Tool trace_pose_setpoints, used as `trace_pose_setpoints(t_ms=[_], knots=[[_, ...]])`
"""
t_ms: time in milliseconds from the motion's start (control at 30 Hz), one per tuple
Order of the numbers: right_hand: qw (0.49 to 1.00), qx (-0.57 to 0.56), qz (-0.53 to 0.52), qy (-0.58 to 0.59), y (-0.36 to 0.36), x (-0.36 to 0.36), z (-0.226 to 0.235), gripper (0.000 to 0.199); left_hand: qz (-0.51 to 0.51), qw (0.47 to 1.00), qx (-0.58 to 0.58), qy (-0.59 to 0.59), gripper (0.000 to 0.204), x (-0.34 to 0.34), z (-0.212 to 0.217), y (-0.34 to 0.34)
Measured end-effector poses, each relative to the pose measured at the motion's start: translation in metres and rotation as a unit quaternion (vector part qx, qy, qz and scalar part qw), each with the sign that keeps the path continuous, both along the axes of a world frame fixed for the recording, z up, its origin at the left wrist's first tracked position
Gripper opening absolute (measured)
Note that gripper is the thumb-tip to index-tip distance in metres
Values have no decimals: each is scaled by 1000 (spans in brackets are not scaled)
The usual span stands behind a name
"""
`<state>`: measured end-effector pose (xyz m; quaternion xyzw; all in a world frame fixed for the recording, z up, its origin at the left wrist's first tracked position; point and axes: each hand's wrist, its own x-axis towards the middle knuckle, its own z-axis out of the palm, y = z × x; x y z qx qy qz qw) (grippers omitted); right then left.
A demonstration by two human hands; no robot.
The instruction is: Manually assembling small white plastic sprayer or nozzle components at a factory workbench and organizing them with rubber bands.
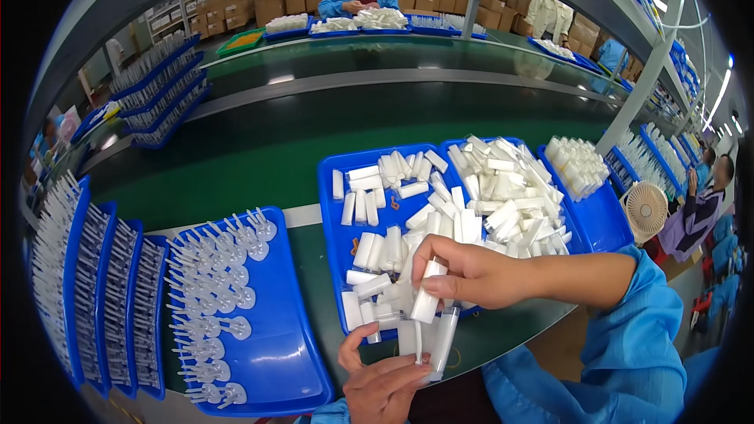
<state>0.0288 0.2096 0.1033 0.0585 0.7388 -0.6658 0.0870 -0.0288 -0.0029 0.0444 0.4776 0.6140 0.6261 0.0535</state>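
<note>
From the head view, the right hand (463,271) reaches in from the right in a blue sleeve, its fingers (430,253) pinched around a small white plastic tube (426,298) held upright just over the near edge of the green bench (259,157). Below it, the left hand (385,385) has its fingers curled around a clear tube (444,339) and more white pieces, touching the right hand's tube. Behind the hands, a blue tray (334,212) holds loose white tubes; a second tray heaped with them (510,188) lies beside it. To the left, another blue tray (283,322) carries rows of clear nozzle parts (216,283).
</note>
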Motion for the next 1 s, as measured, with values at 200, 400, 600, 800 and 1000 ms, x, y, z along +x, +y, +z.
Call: trace_pose_setpoints(t_ms=[200,400,600,800,1000], knots=[[995,99,-13,7,-5,23,19,14,-34,996,1,86,9,4,-8,5],[989,135,17,55,-8,51,12,13,-84,984,-37,153,13,13,-15,-1],[959,264,21,99,-19,77,-3,11,-98,978,-52,174,5,19,-22,-1],[980,146,31,133,-53,94,-36,12,-46,994,37,88,42,30,-40,-8],[947,211,37,240,-68,102,-40,13,-303,921,-14,-245,98,27,-51,-20]])
